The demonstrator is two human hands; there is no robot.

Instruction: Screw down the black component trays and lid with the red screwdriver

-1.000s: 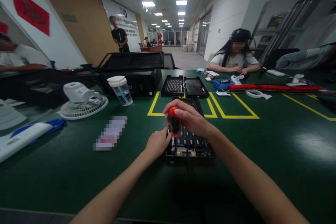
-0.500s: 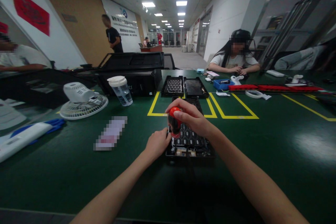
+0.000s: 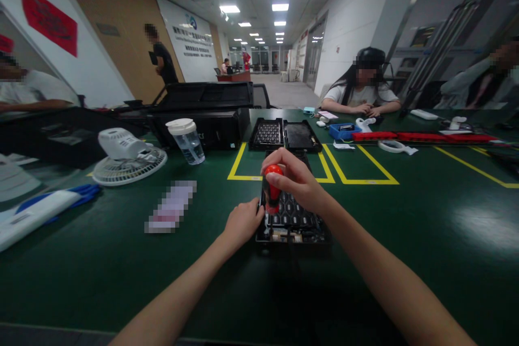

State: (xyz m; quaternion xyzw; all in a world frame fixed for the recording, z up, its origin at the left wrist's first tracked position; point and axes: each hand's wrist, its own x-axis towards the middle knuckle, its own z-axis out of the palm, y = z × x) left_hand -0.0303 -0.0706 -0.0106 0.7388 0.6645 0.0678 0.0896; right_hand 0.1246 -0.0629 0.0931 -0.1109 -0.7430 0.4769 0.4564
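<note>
My right hand (image 3: 292,179) is curled around a red-and-black handle (image 3: 273,189), which looks like a screwdriver's. It stands nearly upright over the left side of an open black case (image 3: 294,211); its tip is hidden. Rows of dark hexagonal cells fill that case, and small parts with pale and brownish bits show along its near edge. At the case's left rim, my left hand (image 3: 243,221) is closed, fingers pinching the edge. The far part of the case lies behind my right hand.
Beyond are another open black case (image 3: 267,135), a large black box (image 3: 219,130) and a water cup (image 3: 186,140). On the left lie a white fan (image 3: 130,157) and a blurred flat item (image 3: 172,208). A blue tray (image 3: 341,131) and tape roll (image 3: 392,146) lie right, near a seated person.
My right hand and the red-and-black screwdriver have shifted slightly right. My left hand stays at the case's rim. The standing person at the back has turned and moved left.
</note>
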